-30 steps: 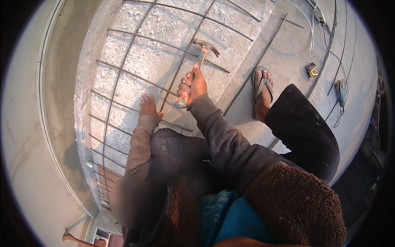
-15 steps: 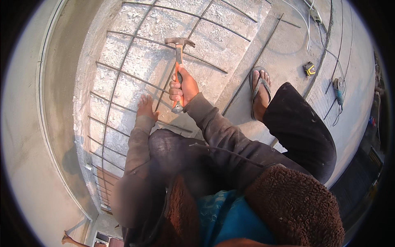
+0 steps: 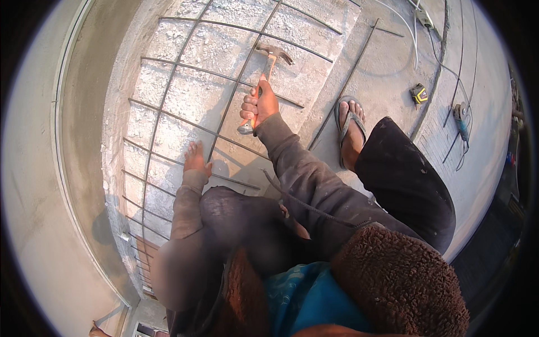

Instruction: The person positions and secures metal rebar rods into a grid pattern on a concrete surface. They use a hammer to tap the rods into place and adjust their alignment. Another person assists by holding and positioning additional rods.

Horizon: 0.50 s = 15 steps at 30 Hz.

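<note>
Hammering step: right hand (image 3: 259, 105) clamped on hammer (image 3: 264, 78); left hand (image 3: 196, 160) flat, apparently steadying rebar grid (image 3: 185, 121) (mid-slab). Next: aimed blow.

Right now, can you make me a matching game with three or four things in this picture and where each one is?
Things:
1. hammer
2. left hand
3. tape measure
4. sandal

Places:
A. on the person's foot
B. lying on the bare concrete, far right
C. held in the right hand
D. resting flat on the metal rod grid

Pairs: 1-C, 2-D, 3-B, 4-A
</note>
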Tool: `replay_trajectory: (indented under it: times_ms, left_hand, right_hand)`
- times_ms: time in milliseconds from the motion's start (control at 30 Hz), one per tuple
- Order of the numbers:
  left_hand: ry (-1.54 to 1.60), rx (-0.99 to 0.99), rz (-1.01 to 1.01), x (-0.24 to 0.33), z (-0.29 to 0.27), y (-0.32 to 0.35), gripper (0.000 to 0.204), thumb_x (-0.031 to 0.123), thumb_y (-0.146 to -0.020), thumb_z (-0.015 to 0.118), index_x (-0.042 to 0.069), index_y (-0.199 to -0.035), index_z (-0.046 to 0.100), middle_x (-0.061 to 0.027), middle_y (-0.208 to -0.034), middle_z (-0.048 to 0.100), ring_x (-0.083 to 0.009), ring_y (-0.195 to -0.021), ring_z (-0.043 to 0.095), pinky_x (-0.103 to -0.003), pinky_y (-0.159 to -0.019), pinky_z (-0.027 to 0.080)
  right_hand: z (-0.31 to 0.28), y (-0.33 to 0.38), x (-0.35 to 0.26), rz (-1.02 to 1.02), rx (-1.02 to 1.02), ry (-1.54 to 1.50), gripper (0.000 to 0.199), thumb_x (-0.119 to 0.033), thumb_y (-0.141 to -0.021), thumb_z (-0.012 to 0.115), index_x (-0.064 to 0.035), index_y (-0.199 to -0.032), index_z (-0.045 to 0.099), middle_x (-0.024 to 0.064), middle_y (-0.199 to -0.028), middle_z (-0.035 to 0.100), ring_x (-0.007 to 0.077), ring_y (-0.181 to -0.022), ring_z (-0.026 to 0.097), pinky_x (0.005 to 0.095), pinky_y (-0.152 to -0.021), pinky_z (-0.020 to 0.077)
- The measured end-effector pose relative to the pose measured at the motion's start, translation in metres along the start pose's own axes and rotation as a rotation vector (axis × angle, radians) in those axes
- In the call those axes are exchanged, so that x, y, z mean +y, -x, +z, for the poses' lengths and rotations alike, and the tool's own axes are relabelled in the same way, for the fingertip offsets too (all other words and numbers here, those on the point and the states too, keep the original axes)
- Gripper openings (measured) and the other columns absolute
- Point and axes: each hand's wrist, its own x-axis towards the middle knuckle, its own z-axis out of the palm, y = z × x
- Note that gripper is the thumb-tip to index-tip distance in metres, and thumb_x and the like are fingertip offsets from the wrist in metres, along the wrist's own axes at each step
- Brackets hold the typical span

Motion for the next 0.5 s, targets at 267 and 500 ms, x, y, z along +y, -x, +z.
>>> replay_trajectory:
  times_ms: [267,500]
  left_hand:
    - [0.055,-0.029,-0.084,0.002,-0.007,0.005,0.102,0.029,-0.083,0.074,0.002,-0.156,0.009,-0.0258,-0.16,0.018,-0.0384,-0.149,0.02,-0.049,-0.121,0.017]
    - [0.005,-0.037,-0.032,0.0,-0.001,-0.001,0.104,0.029,-0.083,0.075,0.001,-0.156,0.006,-0.0245,-0.16,0.018,-0.0363,-0.15,0.019,-0.05,-0.121,0.017]
  right_hand:
    - [0.026,0.01,-0.044,-0.408,0.009,-0.122,0.044,-0.056,-0.099,0.042,-0.014,-0.087,0.037,-0.0019,-0.063,0.033,0.0094,-0.046,0.03,0.0285,-0.04,0.0304]
    - [0.07,-0.087,-0.117,-0.347,-0.025,-0.158,0.04,-0.048,-0.101,0.042,-0.0108,-0.088,0.035,-0.0011,-0.064,0.032,0.0117,-0.048,0.031,0.0311,-0.042,0.0294]
